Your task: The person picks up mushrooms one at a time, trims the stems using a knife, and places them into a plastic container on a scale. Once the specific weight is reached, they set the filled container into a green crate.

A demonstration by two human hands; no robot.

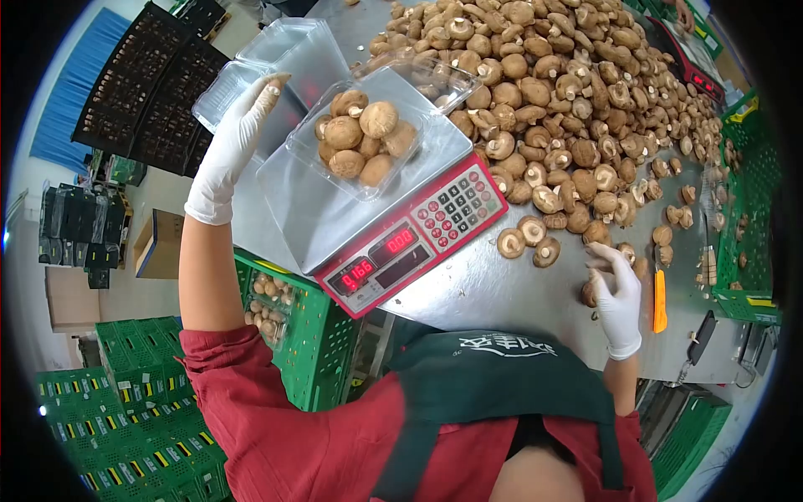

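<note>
My left hand (238,142), in a white glove, has its fingers stretched out along the clear plastic trays (297,50) stacked behind the scale. I see nothing held in it. A red digital scale (464,205) with a metal pan shows 0.166 on one display. On the pan sits an open clear plastic box (372,186) with several brown shiitake mushrooms (343,132) in it. My gloved right hand (615,301) is at the front of the mushroom pile, fingers curled, with a shiitake mushroom (588,293) at its thumb.
A big heap of shiitake mushrooms (577,92) covers the back of the metal table (468,293). An orange-handled knife (660,301) lies right of my right hand. Green crates (309,335) stand at the left and right. Another scale (690,63) is at the far right.
</note>
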